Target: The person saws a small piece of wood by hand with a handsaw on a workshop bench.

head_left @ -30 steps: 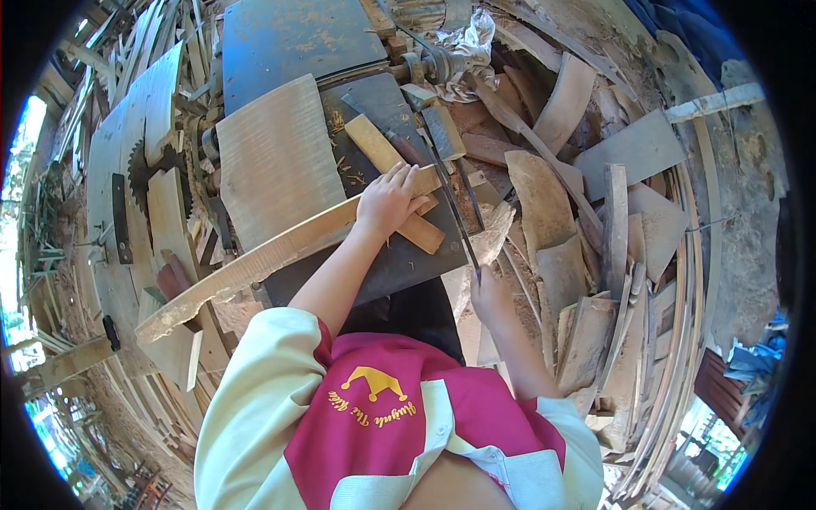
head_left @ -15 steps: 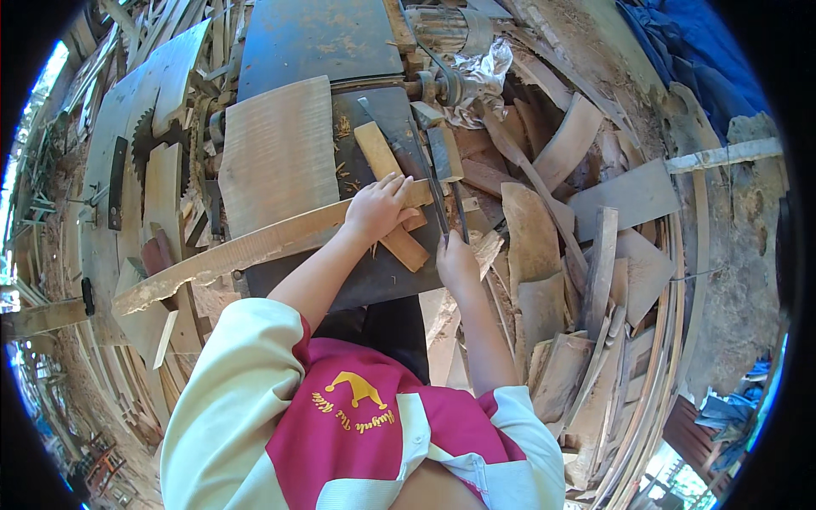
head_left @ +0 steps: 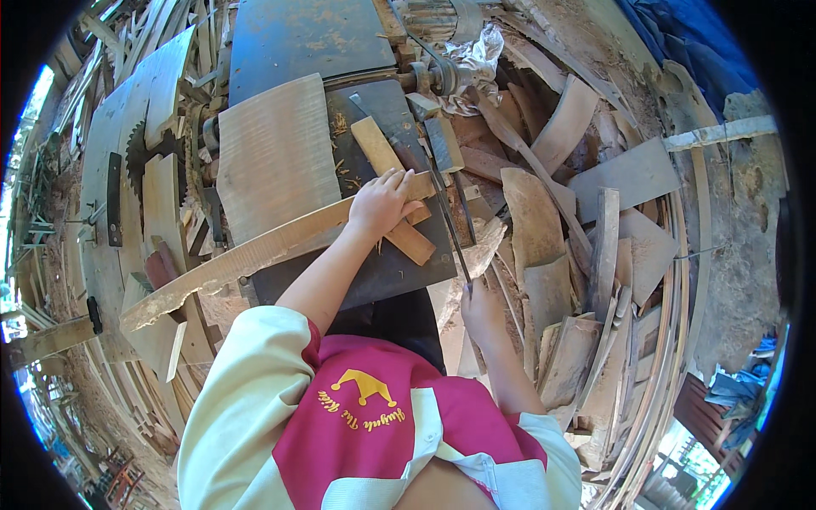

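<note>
the dark metal desk [head_left: 387, 272] carries everything, with a wide ribbed board [head_left: 272, 157] lying flat at its left. across it lies the long curved plank [head_left: 255, 251], which my left hand [head_left: 378, 204] presses down with fingers spread flat — to keep it from sliding, i judge. my right hand [head_left: 480, 310] is closed round the thin rod [head_left: 446, 221], low beside the desk's edge.

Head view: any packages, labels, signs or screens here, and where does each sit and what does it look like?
No packages, signs or screens show.
Shirt print: on the red panel of the person's shirt, low in the middle; a yellow emblem above a curved line of yellow lettering.
Crumpled plastic sheet: by the machine's pulley at the top; silvery white, with no visible label.
</note>
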Available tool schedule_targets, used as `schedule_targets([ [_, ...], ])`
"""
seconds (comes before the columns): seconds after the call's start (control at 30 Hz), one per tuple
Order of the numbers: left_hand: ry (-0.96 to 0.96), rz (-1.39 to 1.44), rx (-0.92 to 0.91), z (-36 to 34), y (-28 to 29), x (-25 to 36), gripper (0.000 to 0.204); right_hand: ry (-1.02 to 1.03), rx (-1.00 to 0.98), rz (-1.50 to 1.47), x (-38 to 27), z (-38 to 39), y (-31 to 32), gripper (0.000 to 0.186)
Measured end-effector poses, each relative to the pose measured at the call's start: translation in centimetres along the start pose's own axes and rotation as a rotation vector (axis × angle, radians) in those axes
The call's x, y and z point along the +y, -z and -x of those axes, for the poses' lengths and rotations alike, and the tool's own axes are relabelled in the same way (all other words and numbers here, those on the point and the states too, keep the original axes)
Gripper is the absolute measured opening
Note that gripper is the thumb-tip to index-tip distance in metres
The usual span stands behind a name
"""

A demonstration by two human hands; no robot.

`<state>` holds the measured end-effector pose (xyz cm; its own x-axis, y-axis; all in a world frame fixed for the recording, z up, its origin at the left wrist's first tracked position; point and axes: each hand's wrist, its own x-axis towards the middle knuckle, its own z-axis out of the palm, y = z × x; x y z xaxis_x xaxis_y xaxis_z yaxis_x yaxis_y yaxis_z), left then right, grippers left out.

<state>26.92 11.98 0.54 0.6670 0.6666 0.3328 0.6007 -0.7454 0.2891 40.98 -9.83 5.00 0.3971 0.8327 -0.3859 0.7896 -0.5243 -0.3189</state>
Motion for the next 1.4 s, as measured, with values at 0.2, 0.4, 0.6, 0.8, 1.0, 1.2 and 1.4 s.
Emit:
schedule_targets([
  [0.2, -0.013, -0.016, 0.007, 0.4, 0.0, 0.0, 0.058, -0.001, -0.011, -0.005, -2.4, -1.1, 1.7, 0.021],
  [0.4, -0.071, -0.041, 0.061, 0.4, -0.4, 0.1, 0.058, 0.102, 0.092, -0.122, -4.6, -9.9, 1.1, 0.025],
  [0.6, -0.069, -0.052, 0.039, 0.5, -0.1, 0.3, 0.057, 0.121, 0.099, -0.069, -5.4, -10.0, 1.7, 0.025],
  [0.8, -0.060, -0.032, 0.031, 0.3, -0.3, -0.2, 0.058, 0.000, 0.017, -0.020, -2.3, -2.1, 1.0, 0.025],
  [1.0, -0.043, -0.036, 0.022, 0.3, -0.2, 0.0, 0.057, -0.033, -0.047, -0.056, -0.7, 1.0, 1.7, 0.024],
  [1.2, 0.008, 0.015, 0.030, 0.5, -0.1, 0.2, 0.056, 0.045, 0.027, -0.141, -4.7, -7.2, 1.7, 0.025],
  [1.4, -0.024, 0.000, 0.004, -0.2, 0.1, 0.8, 0.057, 0.075, 0.088, -0.127, -6.2, -12.9, 1.8, 0.026],
])
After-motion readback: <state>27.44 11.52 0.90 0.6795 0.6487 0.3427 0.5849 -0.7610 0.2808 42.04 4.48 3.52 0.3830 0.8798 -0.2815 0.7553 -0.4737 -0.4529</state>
